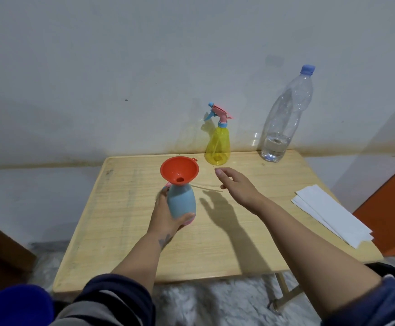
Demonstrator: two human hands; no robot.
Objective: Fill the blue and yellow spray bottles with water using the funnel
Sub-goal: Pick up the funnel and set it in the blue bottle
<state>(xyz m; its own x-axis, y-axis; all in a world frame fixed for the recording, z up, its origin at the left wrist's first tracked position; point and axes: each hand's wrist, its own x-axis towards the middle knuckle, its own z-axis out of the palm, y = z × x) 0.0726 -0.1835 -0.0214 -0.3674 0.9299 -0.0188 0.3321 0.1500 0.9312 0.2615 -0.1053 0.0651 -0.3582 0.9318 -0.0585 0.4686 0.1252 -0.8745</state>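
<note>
My left hand (pixel 165 214) grips the blue spray bottle (pixel 181 203) around its lower body, near the middle of the wooden table (pixel 125 231). An orange funnel (pixel 179 171) sits in the bottle's open neck. My right hand (pixel 235 184) hovers open just right of the funnel, fingers spread, holding nothing. A thin clear dip tube (pixel 205 187) lies on the table under it. The yellow spray bottle (pixel 217 147) stands at the table's back edge with its pink and blue trigger head on. A tall clear water bottle (pixel 283 118) with a blue cap stands at the back right, water low in it.
White paper sheets (pixel 330 215) lie at the table's right edge. A white wall rises right behind the table. An orange panel (pixel 394 208) stands to the right, a dark wooden piece (pixel 1 250) at lower left, and a shaggy grey rug (pixel 215 302) under the table.
</note>
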